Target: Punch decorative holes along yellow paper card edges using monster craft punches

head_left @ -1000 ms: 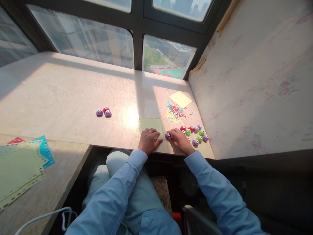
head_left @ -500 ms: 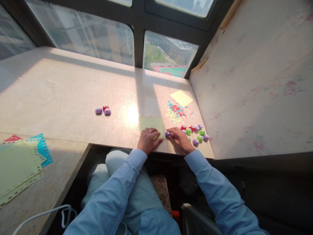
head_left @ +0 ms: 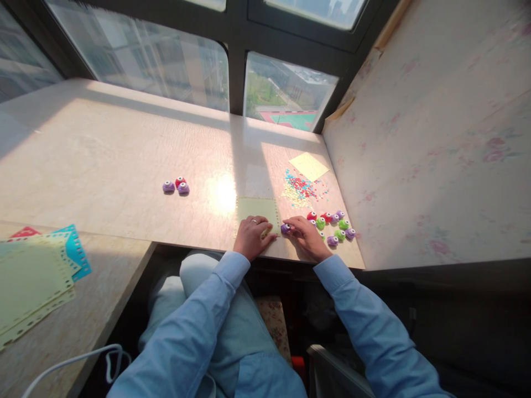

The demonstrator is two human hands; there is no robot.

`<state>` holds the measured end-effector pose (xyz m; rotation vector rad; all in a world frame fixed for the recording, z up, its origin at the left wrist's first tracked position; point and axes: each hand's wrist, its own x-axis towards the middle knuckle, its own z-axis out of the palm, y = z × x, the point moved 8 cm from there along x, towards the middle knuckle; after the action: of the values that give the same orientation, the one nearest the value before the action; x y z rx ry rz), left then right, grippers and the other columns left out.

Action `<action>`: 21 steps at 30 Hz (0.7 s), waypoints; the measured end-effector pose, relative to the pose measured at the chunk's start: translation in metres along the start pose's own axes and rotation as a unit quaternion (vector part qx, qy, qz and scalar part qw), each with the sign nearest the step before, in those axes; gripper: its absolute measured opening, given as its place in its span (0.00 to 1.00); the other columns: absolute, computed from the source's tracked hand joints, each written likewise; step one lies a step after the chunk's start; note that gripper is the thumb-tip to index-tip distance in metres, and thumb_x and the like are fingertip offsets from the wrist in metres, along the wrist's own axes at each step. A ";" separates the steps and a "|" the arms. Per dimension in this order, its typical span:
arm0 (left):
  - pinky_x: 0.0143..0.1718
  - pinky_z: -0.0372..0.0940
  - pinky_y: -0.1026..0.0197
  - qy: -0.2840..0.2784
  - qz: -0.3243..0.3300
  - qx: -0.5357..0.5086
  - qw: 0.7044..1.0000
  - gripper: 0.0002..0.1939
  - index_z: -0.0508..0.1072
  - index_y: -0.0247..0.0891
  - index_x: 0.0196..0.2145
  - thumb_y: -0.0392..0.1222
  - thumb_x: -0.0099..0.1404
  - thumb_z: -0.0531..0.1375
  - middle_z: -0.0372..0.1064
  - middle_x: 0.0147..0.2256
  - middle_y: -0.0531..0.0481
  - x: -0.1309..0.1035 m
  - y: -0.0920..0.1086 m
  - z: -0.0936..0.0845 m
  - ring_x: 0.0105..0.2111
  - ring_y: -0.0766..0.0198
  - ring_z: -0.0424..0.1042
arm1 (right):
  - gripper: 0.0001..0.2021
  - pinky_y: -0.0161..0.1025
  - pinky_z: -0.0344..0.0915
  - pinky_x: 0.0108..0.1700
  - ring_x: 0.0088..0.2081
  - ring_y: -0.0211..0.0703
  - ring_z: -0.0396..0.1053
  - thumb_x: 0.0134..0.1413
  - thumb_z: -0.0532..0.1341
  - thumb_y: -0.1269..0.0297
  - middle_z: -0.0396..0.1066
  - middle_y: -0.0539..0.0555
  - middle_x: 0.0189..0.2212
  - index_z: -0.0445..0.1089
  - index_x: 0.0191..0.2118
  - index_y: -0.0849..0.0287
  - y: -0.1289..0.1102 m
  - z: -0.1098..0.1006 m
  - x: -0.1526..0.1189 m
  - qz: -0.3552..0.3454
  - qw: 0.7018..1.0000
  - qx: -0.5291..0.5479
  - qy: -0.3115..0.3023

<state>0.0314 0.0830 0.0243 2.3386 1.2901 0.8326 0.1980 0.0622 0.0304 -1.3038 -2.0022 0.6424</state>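
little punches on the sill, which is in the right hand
The purple punch beside the pale green sheet; it alone is held by the right hand.

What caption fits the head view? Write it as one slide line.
Left hand on a pale hole-edged sheet, right hand holding a purple punch by its right edge.

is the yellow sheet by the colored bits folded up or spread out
Spread out: the yellow sheet lies flat beyond the colored bits.
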 end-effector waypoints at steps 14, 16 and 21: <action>0.44 0.62 0.52 0.001 0.003 -0.004 1.000 0.08 0.78 0.42 0.36 0.47 0.60 0.67 0.75 0.42 0.48 0.000 0.000 0.000 0.43 0.56 0.70 | 0.14 0.40 0.69 0.50 0.47 0.42 0.69 0.64 0.57 0.62 0.69 0.57 0.46 0.72 0.53 0.54 0.006 0.003 0.002 0.011 1.000 0.007 -0.012; 0.44 0.62 0.52 0.001 0.004 -0.003 1.000 0.08 0.78 0.42 0.35 0.47 0.60 0.67 0.75 0.42 0.48 0.000 0.000 0.001 0.42 0.56 0.70 | 0.15 0.40 0.70 0.49 0.47 0.42 0.69 0.63 0.58 0.61 0.69 0.57 0.46 0.72 0.53 0.54 0.008 0.004 0.003 0.021 1.000 0.015 -0.017; 0.44 0.62 0.52 0.001 0.003 -0.003 1.000 0.09 0.78 0.42 0.36 0.48 0.60 0.68 0.75 0.42 0.48 0.000 0.000 0.001 0.42 0.56 0.70 | 0.16 0.40 0.70 0.47 0.45 0.43 0.70 0.63 0.59 0.58 0.69 0.57 0.45 0.71 0.54 0.54 0.011 0.006 0.007 0.040 0.999 0.005 -0.024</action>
<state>0.0319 0.0826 0.0238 2.3376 1.2807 0.8390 0.1979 0.0722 0.0206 -1.3793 -1.9912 0.7279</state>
